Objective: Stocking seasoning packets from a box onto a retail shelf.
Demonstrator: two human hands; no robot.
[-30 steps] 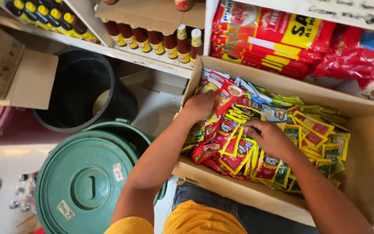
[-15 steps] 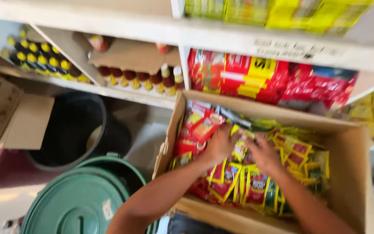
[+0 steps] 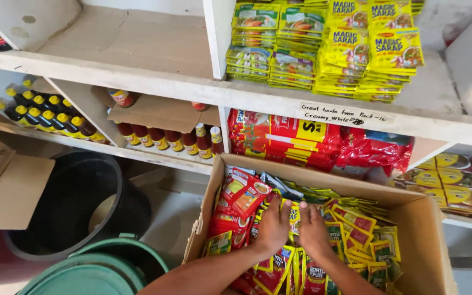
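A brown cardboard box (image 3: 425,229) sits in front of me, full of small red, yellow and green sachets (image 3: 356,226). My left hand (image 3: 273,225) and my right hand (image 3: 312,229) are side by side in the middle of the box, fingers pressed down into the sachets. Both hands curl around a bunch of packets, though the grip itself is partly hidden. Red sachets (image 3: 240,198) are piled at the box's left end.
White shelves (image 3: 154,82) stand behind the box, holding stacked yellow-green sachets (image 3: 329,46), red packs (image 3: 296,139), sauce bottles (image 3: 165,136) and dark yellow-capped bottles (image 3: 45,112). A black bin (image 3: 77,202), a green lidded bin (image 3: 96,270) and an open carton (image 3: 6,183) are at left.
My view has tilted up, showing the upper shelf. Both hands have drawn together at the middle of the box, from spread positions on the sachets.
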